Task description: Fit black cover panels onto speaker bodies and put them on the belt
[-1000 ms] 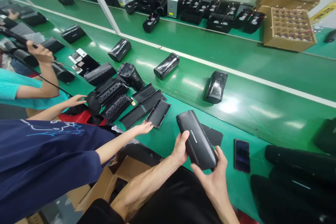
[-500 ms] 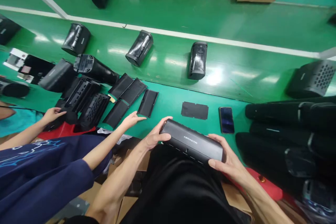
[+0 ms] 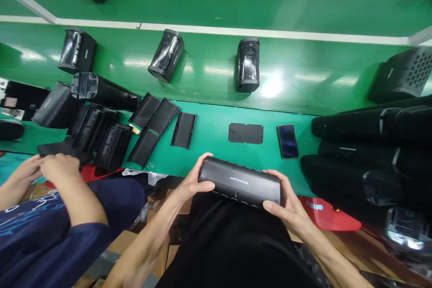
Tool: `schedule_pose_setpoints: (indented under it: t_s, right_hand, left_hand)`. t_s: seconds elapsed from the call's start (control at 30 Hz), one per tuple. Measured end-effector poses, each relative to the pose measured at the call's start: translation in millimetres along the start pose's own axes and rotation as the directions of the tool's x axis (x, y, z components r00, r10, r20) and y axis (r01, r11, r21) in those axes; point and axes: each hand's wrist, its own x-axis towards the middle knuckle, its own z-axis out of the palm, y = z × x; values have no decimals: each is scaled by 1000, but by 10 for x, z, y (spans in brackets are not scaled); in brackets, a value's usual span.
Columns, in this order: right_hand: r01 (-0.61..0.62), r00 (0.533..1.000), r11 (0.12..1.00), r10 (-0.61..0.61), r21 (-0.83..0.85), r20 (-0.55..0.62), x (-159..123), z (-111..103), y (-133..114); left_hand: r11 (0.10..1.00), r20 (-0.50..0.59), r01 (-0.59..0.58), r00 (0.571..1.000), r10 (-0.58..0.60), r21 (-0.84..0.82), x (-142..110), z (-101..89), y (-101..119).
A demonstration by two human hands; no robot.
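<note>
A black speaker housing [image 3: 240, 182] with MERKURY lettering, upside down from my side, lies across my lap at the table's near edge. My left hand [image 3: 197, 181] grips its left end, thumb on the near face and fingers at the far side. At the opposite end, my right hand [image 3: 281, 200] holds it the same way. Just beyond it on the green table is a flat black sheet [image 3: 245, 133] with notched edges. A phone [image 3: 288, 141] lies to the right of that sheet. Several curved black panels [image 3: 184, 129] are spread to the left.
A co-worker's hands [image 3: 56, 171] work at the left beside a pile of black housings [image 3: 113, 146]. Speakers in shiny wrap [image 3: 249, 65] stand on the green conveyor [image 3: 209, 72]. Long black speakers [image 3: 357, 162] are stacked at the right, above a red stool [image 3: 330, 216].
The co-worker's arm has drawn back left from the black panels, and both their hands are now close together. My hands keep hold of the speaker housing; the view has shifted slightly.
</note>
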Motion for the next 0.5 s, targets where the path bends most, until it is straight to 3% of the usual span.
schedule_pose_setpoints:
  t_s: [0.13, 0.27, 0.4, 0.5]
  right_hand:
    - [-15, 1000, 1000, 15, -1, -23, 84, 0, 14]
    - [-40, 997, 995, 45, -91, 56, 155, -15, -3]
    - [-13, 999, 991, 9, -131, -33, 241, 17, -42]
    - [-57, 998, 988, 52, -145, -38, 342, -39, -137]
  left_hand:
    - [998, -161, -35, 987, 24, -61, 4, 113, -106]
    - [996, -204, -4, 979, -14, -88, -7, 177, -100]
    - [993, -271, -56, 962, 26, -103, 32, 207, -81]
    - [972, -346, -87, 938, 7, -217, 106, 234, -133]
